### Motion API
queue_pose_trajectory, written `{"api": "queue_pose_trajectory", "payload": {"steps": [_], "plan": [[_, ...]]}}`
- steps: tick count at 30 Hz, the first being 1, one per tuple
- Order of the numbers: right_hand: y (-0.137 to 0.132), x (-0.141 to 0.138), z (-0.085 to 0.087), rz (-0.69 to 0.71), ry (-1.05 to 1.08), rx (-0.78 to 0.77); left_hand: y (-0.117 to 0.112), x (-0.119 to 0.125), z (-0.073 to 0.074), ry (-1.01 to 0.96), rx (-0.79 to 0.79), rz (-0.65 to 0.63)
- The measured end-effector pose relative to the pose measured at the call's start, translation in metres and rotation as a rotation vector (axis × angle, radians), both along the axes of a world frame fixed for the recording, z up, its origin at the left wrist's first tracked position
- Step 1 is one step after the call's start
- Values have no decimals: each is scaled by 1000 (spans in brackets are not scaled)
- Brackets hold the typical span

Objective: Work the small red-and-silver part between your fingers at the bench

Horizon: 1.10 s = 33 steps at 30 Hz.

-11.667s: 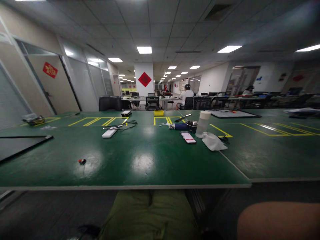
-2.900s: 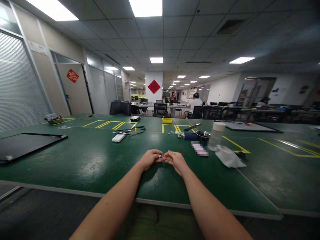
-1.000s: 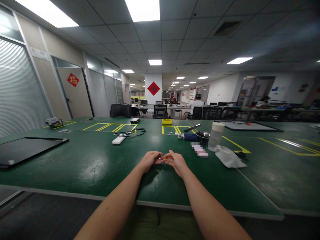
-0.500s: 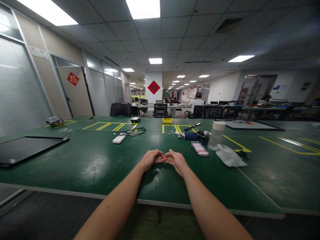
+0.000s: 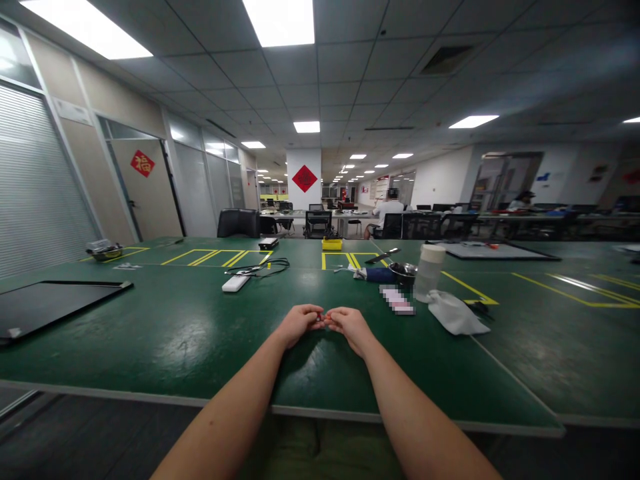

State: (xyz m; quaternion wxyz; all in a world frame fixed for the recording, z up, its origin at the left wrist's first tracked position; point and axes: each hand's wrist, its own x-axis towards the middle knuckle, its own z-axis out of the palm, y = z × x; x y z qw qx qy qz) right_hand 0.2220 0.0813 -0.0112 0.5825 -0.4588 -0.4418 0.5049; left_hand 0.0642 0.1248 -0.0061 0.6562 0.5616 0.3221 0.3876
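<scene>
My left hand (image 5: pixel 300 324) and my right hand (image 5: pixel 351 326) meet just above the green table (image 5: pixel 200 347), fingertips almost touching. Between the left thumb and fingers is a small red and white piece (image 5: pixel 319 318), too small to name. A small orange-red piece (image 5: pixel 328 320) shows at the pinched fingertips of the right hand. Whether the two pieces are joined I cannot tell, as the fingers cover most of them.
Right of my hands stand a translucent bottle (image 5: pixel 429 273), a white pouch (image 5: pixel 457 313), a metal bowl (image 5: pixel 404 270) and a dark blue rolled item (image 5: pixel 379 275). A white power strip (image 5: pixel 237 283) lies left, a black board (image 5: pixel 60 303) farther left. A yellow box (image 5: pixel 332 245) sits behind.
My right fingers have closed from a more open pose into a pinch on the orange-red piece. The left fingers have drawn in too. The view has shifted slightly.
</scene>
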Motion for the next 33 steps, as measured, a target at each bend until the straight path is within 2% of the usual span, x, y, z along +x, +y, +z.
{"api": "queue_pose_trajectory", "payload": {"steps": [3,8,11,16,33], "plan": [[0,-1,-1,-9,-26,4,-1,0,-1,1,47,-8],[3,1,-4,-10,-43,19,-1,-2,-3,53,211,27],[3,1,-4,-7,-45,27,-1,-2,-3,72,243,-6],[2,0,-3,0,-52,61,0,-4,-4,81,231,-92],[4,2,-1,4,89,-17,4,-3,-4,-1,33,-23]]}}
